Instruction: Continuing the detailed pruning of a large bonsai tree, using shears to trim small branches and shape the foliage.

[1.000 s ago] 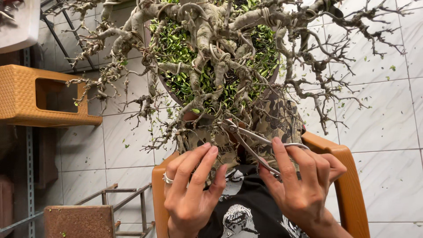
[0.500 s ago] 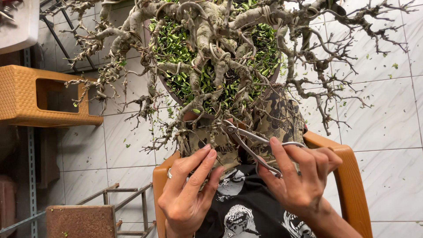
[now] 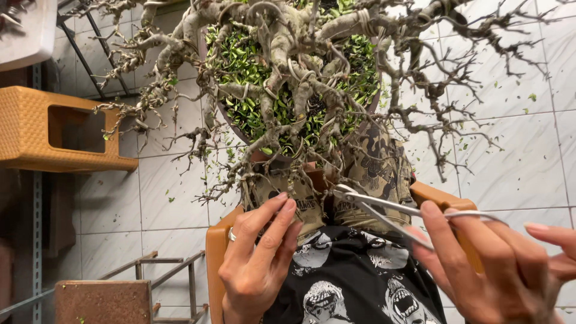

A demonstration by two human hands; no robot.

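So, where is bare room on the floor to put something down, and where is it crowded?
The white tiled floor lies bare right of the gnarled bare-branched bonsai tree, apart from scattered green clippings. Another patch lies between the orange woven stool and the rusty metal frame. Around the left hand and metal scissors, twigs crowd.

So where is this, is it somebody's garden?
Probably a home patio or yard work spot, not a garden bed. The floor is pale tiles sprinkled with cut leaves, a potted bonsai sits in front of the person, and the right hand holds metal shears. A woven stool stands nearby.
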